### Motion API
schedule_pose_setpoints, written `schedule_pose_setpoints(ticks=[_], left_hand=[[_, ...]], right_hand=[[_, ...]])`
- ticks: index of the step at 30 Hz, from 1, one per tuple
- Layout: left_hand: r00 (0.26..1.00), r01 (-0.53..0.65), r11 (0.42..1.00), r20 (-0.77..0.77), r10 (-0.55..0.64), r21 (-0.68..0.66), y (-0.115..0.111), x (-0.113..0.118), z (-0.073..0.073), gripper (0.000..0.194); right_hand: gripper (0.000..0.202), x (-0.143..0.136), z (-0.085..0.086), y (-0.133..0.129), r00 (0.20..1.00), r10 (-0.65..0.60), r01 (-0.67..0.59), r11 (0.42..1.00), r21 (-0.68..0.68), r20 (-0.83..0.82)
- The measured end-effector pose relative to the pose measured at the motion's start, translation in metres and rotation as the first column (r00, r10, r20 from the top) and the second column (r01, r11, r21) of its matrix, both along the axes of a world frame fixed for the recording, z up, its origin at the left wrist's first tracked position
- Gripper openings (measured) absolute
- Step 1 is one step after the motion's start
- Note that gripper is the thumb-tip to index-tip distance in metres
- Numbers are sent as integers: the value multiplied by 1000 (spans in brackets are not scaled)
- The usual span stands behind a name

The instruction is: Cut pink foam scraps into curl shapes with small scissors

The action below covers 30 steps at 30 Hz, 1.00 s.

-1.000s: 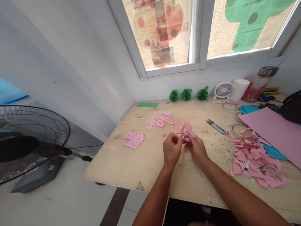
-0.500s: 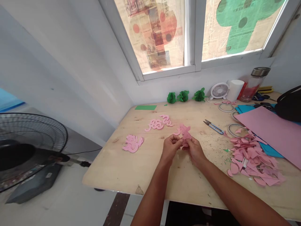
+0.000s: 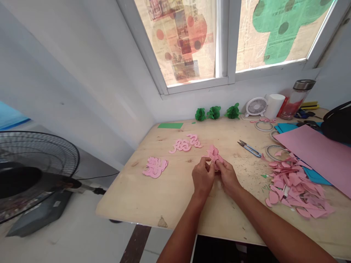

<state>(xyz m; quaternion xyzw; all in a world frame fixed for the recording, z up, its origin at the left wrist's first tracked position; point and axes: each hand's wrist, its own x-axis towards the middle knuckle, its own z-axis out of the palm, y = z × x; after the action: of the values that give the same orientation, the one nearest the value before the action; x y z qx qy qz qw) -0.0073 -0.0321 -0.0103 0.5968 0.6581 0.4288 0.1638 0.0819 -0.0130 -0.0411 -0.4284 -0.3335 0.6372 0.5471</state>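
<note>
Near the middle of the wooden table, a pink paper piece (image 3: 214,152) with curled lobes is held between both hands. My left hand (image 3: 203,176) pinches its lower left side, fingertips against the paper. My right hand (image 3: 228,176) grips its lower right side with thumb and fingers. Some of the paper's underside is hidden by the fingers. Pink curly cutouts (image 3: 182,144) lie just beyond and to the left. A stack of pink scalloped cutouts (image 3: 155,167) rests farther left. Small blue-handled snips (image 3: 249,148) lie to the right of the hands.
Pink scraps (image 3: 294,182) are heaped at the right, beside a large pink sheet (image 3: 318,153) over blue sheets. Green paper flowers (image 3: 214,112), a small white fan (image 3: 256,106) and a glass bottle (image 3: 297,100) stand along the wall. A black floor fan (image 3: 35,171) is at the left.
My left hand has shifted slightly right and its fingers are more upright. The pink paper between the hands has turned and its lobes look more bunched.
</note>
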Motion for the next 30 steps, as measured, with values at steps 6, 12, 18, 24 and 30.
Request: schedule_pose_setpoints(ticks=[6,12,18,24,30], left_hand=[[883,58,994,469,-6,-96,9,-11,3,20],[709,155,972,705,14,-174,17,-9,10,19],[755,69,990,654,30,-124,14,-12,12,12],[939,-74,997,335,81,-33,7,-18,12,14],[912,103,993,405,-71,-59,0,-3,15,14]], right_hand=[[30,0,1,0,1000,15,-15,1000,-16,9],[31,-1,0,0,999,33,-33,999,-5,21],[31,-1,-1,0,999,10,-10,1000,-3,36],[32,1,1,-1,998,-39,39,999,-6,47],[32,-1,4,-1,997,-14,9,998,65,74]])
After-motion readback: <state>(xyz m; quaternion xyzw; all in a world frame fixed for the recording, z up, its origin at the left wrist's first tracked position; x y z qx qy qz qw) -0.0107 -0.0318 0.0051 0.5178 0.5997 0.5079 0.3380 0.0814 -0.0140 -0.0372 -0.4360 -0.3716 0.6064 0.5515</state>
